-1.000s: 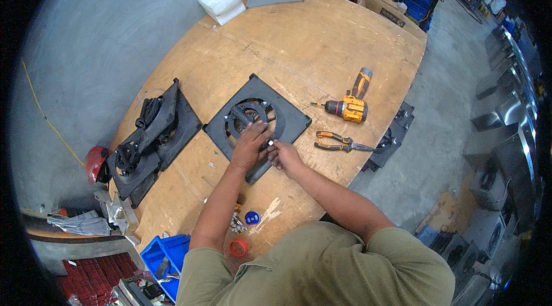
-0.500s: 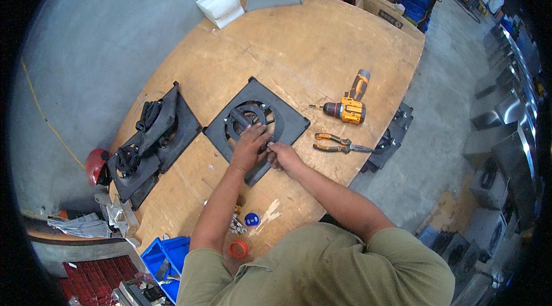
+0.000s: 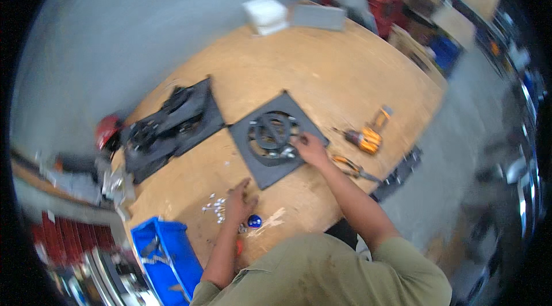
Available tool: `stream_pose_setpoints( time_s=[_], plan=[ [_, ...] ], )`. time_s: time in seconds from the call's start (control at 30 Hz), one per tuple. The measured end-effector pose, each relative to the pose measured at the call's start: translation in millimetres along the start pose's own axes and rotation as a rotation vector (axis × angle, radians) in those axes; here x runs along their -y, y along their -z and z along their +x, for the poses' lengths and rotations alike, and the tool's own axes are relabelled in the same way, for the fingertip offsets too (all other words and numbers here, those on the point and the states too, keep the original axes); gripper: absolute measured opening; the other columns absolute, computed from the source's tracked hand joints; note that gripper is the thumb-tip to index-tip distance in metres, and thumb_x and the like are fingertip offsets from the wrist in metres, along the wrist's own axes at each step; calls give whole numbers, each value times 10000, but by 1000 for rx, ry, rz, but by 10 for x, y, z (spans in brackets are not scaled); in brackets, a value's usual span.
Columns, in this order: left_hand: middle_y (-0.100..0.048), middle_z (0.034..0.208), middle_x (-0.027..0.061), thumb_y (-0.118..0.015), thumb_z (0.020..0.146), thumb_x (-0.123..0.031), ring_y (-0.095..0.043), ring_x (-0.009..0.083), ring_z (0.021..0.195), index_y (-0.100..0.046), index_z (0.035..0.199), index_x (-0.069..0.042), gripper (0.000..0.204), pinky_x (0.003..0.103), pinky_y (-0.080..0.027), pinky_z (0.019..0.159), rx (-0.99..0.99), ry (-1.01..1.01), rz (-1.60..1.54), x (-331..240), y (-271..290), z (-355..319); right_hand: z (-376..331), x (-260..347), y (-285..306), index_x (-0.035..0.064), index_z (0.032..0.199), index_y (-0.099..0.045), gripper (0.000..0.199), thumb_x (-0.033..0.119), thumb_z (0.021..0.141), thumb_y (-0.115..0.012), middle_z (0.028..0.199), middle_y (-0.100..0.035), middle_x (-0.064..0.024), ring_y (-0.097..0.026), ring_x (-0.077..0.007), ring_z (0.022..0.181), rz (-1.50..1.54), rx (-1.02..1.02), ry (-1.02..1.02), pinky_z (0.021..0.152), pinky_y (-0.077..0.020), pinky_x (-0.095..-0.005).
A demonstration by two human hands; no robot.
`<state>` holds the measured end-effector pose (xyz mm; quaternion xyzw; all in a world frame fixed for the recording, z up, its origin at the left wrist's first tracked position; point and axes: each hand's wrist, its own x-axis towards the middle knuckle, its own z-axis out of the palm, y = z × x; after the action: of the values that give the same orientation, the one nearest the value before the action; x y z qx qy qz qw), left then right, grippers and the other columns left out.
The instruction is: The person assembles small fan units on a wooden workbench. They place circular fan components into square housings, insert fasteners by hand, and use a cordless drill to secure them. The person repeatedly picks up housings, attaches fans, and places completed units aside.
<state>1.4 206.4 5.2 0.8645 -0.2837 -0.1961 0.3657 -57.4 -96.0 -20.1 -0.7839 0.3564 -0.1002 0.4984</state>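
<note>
A square black plate (image 3: pixel 253 139) with a round, ring-shaped fitting (image 3: pixel 272 132) in its opening lies on the wooden table. My right hand (image 3: pixel 310 149) is over the plate's right side, its bent fingertips at the edge of the ring; what they grip is hidden. Small shiny metal parts (image 3: pixel 287 153) sit on the ring beside them. Nearer me, my left hand (image 3: pixel 238 205) is low over the table, fingers apart and blurred, nothing visible in it. Several small metal pieces (image 3: pixel 216 208) lie scattered next to it, with a round blue object (image 3: pixel 255 221) on its other side.
Right of the plate lie an orange-and-black cordless drill (image 3: pixel 365 138) and pliers (image 3: pixel 348 164). More black plates with parts (image 3: pixel 172 127) are at the left. A blue bin (image 3: pixel 164 257) stands at the near left, a white block (image 3: pixel 265 15) at the far edge.
My left hand has left the plate and come down toward the loose metal pieces. My right hand stays at the ring. The whole view has shifted and blurred.
</note>
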Motion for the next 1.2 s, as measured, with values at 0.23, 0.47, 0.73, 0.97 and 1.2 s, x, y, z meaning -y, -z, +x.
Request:
stream_pose_setpoints(
  time_s=[0.23, 0.47, 0.73, 0.97, 1.2],
  plan=[
    [-633, 1247, 157, -635, 893, -436, -599, 355, 1145, -524, 1352, -106, 576, 447, -475, 979, -160, 253, 118, 352, -70, -1221, 495, 413, -217, -94, 1255, -571, 611, 300, 821, -742, 1245, -627, -253, -611, -357, 1146, -86, 291, 358, 987, -459, -415],
    [-634, 1186, 153, -664, 824, -246, -611, 340, 1103, -492, 1367, -139, 580, 455, -494, 894, -570, 222, -48, 487, -363, -2013, 676, 1014, -565, -69, 1294, -540, 625, 328, 847, -725, 1278, -606, -200, -581, -313, 1125, -397, 679, 685, 1012, -426, -386],
    [-640, 1196, 162, -692, 803, -249, -621, 362, 1074, -558, 1289, -115, 522, 457, -500, 915, -893, 657, -101, 240, -829, -3221, 1192, 758, -439, -52, 1102, -637, 368, 125, 787, -710, 1102, -669, -212, -642, -306, 995, -356, 411, 876, 939, -476, -380],
    [-637, 1250, 153, -703, 812, -279, -609, 342, 1126, -597, 1286, -87, 522, 444, -476, 978, -742, 572, -229, 323, -832, -3003, 63, 1857, 698, -28, 1328, -528, 432, 106, 920, -574, 1235, -631, -186, -625, -292, 1104, -119, 497, 697, 974, -490, -406],
    [-671, 1120, 169, -716, 800, -75, -662, 274, 1021, -617, 1191, -1, 410, 379, -507, 935, -563, 205, -291, 60, -672, -1790, -728, 1630, 2351, 5, 1474, -323, 683, 53, 869, -637, 1263, -586, -173, -597, -209, 1096, -191, 100, 663, 940, -471, -329]
  ],
)
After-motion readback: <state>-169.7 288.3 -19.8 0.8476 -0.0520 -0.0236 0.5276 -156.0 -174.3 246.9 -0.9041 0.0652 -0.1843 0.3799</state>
